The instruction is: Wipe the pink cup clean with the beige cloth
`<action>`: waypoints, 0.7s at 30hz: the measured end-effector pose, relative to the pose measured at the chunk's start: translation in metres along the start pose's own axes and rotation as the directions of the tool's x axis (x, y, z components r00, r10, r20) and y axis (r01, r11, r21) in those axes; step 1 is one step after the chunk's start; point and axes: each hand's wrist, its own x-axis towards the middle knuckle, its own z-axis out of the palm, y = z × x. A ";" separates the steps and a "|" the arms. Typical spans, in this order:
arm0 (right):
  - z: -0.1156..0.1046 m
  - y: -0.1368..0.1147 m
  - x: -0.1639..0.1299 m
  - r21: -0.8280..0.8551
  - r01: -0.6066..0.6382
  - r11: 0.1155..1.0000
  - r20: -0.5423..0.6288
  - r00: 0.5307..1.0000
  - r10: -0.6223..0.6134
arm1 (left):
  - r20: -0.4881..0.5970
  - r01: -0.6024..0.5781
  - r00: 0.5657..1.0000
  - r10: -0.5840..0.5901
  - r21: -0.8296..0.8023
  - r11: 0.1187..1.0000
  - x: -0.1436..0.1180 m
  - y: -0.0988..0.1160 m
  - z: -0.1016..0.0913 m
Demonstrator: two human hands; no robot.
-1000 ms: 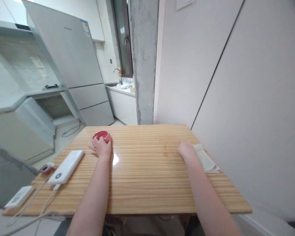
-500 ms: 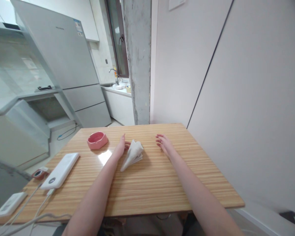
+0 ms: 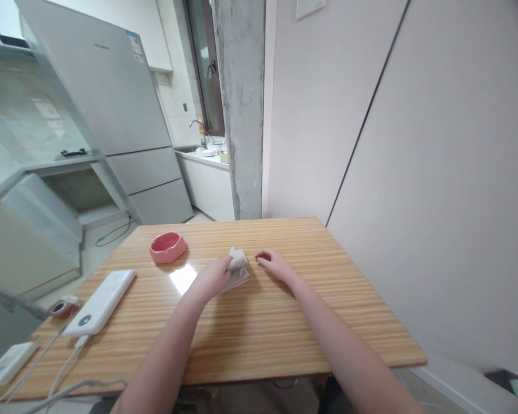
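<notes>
My left hand (image 3: 216,277) is closed on a crumpled, folded white cloth or paper (image 3: 238,260), with the thumb and fingers over its near left side. Part of the white piece is hidden under that hand, while its folded layers show at the right. A little to the right, my right hand (image 3: 274,263) hovers low over the wooden table (image 3: 285,333). Its fingers curve loosely with a gap between them and the thumb. Nothing is in it, and it stays apart from the white piece.
A pink angular bowl (image 3: 168,247) sits left of my left hand. At the table's left lie a white power bank (image 3: 101,302) with a cable, a reddish-brown roll-like object (image 3: 63,307) and a white power strip (image 3: 9,363). A wall (image 3: 371,241) rises at the right.
My left hand has come over the white piece and closed on it; it was beside it with fingers spread. The right hand has moved left, closer, and its fingers have curled.
</notes>
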 end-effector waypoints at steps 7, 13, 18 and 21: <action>0.000 0.002 0.001 0.002 -0.029 1.000 -0.022 0.999 0.029 | -0.131 0.363 0.900 -0.415 -0.302 0.882 -0.034 -0.096 -0.058; -0.001 0.002 0.002 -0.041 -0.019 0.999 -0.019 1.000 0.018 | -0.287 0.614 0.776 -0.562 0.137 0.778 -0.065 -0.161 -0.050; 0.000 0.002 0.003 -0.068 -0.012 0.998 -0.032 0.999 0.010 | -0.471 0.637 0.740 -0.481 0.259 0.726 -0.072 -0.148 -0.048; 0.001 0.000 0.002 -0.075 -0.007 0.997 -0.034 0.999 0.005 | -0.490 0.428 0.839 -0.235 0.327 0.843 -0.064 -0.133 -0.042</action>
